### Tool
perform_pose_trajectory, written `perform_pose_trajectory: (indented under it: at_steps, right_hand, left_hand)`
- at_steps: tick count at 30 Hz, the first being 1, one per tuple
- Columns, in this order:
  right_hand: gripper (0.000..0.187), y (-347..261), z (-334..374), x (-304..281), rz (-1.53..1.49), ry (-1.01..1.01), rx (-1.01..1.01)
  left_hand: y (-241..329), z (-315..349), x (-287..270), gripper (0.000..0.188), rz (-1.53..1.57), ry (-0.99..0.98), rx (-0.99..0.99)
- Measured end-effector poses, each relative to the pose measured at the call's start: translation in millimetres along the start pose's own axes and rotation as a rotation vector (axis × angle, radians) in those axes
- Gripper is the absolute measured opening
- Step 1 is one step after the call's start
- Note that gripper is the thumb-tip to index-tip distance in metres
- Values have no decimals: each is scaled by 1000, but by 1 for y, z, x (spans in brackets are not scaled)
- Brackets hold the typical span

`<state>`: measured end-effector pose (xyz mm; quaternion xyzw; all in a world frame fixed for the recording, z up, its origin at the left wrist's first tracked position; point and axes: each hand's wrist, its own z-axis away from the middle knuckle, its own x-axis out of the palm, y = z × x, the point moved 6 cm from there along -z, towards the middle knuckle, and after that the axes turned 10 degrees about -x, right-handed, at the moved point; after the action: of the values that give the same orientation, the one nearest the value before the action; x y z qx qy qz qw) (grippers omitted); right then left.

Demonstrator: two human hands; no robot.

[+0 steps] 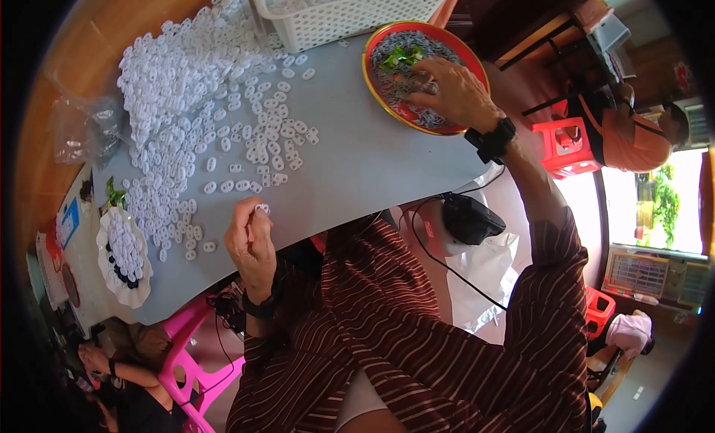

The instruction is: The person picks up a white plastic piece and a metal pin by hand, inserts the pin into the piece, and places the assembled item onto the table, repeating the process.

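Near the table's front edge, my left hand (252, 243) pinches a small white oval plastic piece with two holes (262, 209) between thumb and fingertips. My right hand (456, 94) reaches into a round red bowl with a yellow rim (477, 63), its fingers curved and apart. Inside lie many tiny grey metal pieces (432, 45), too small to name, and a shiny green wrapper-like thing (401, 57) near my fingertips. A large heap of loose white oval pieces (175, 79) spreads over the grey table (350, 135), with several stray ones close to my left hand.
A white perforated basket (350, 21) of white pieces stands at the back. A scalloped white dish (141, 284) holds white and black pieces at left, near a clear plastic bag (86, 127). Pink stool (197, 373), red stool (566, 146), and other people sit around; a cable (447, 265) hangs beside me.
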<state>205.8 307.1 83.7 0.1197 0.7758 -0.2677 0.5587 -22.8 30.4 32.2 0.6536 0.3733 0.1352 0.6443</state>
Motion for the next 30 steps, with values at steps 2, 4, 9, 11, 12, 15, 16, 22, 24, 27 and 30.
perform_pose_trajectory:
  at_steps: [2, 4, 9, 11, 12, 15, 16, 22, 24, 27, 30]
  right_hand:
    - [36, -9, -1, 5, 68, -19, -36]
    - [40, -9, 1, 11, -32, -89, -38]
    - [27, -12, -3, 16, -133, -22, -26]
    - [27, -25, -9, 17, -63, -8, -7]
    - [26, -30, -13, 13, 22, 18, 33]
    - [28, -76, -15, -15, 19, 107, -121]
    - [29, -99, -25, -1, -99, 133, -290]
    - [39, -171, -38, 63, -262, -234, -248]
    - [46, -180, -34, 72, -407, -120, -309]
    - [48, -210, -27, 85, -482, -252, -335]
    - [47, -224, -30, 100, -538, -321, -339]
  left_hand:
    - [1, 0, 0, 8, -16, 3, -28]
    - [0, -1, 0, 7, -30, 5, -52]
    - [-5, -1, 1, 6, 5, -15, -14]
    - [-7, 2, -2, 6, 38, -36, -8]
    - [-7, 1, -3, 6, 35, -18, -15]
    - [6, -2, 8, 9, 163, -95, 62]
    - [3, 1, 2, 9, 137, -62, 46]
    - [3, 6, -13, 9, 306, 14, 25]
    - [3, 10, -16, 10, 327, -14, 2]
    - [1, 15, -19, 10, 266, -45, -55]
    - [-2, 17, -16, 11, 290, -52, -49]
